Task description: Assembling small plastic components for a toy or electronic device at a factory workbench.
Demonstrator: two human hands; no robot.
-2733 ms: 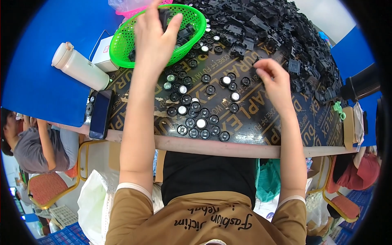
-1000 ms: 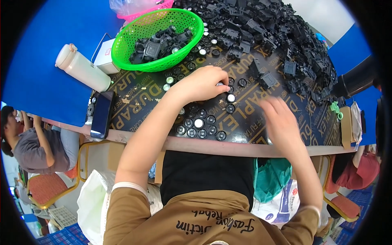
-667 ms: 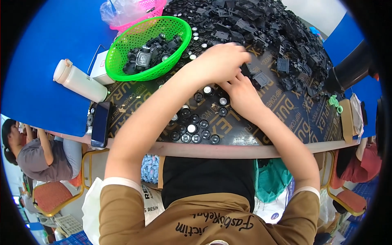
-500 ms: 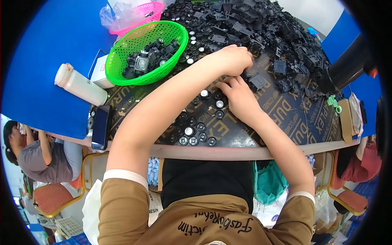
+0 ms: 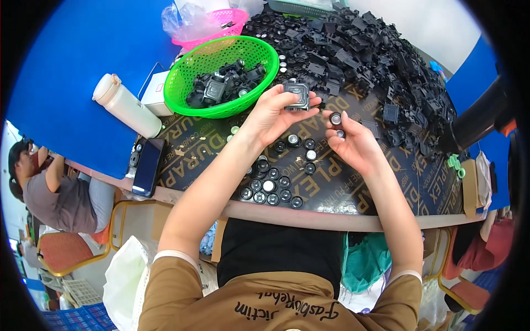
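My left hand (image 5: 271,115) is closed on a black plastic toy-car chassis (image 5: 297,96), its square frame pinched between thumb and fingers. Just to the right, my right hand (image 5: 358,146) is turned partly palm up. Its fingers curl round small black toy wheels; one wheel (image 5: 335,118) sits at the fingertips and another wheel (image 5: 340,133) lies lower against the fingers. The two hands are close but apart. Below them, several loose wheels (image 5: 269,186) lie on the dark printed tabletop (image 5: 342,193), some with pale silver centres.
A green basket (image 5: 182,107) of black chassis parts stands at the left, with a pink basket (image 5: 243,19) behind. Black parts form a large heap (image 5: 353,49) at the far right. A white bottle (image 5: 127,107), phone (image 5: 148,168) and black cylindrical object (image 5: 469,127) flank the work area.
My left hand has drawn back leftward from near the heap and now shows the chassis. My right hand has moved right and turned up, showing wheels. The whole view has shifted slightly.
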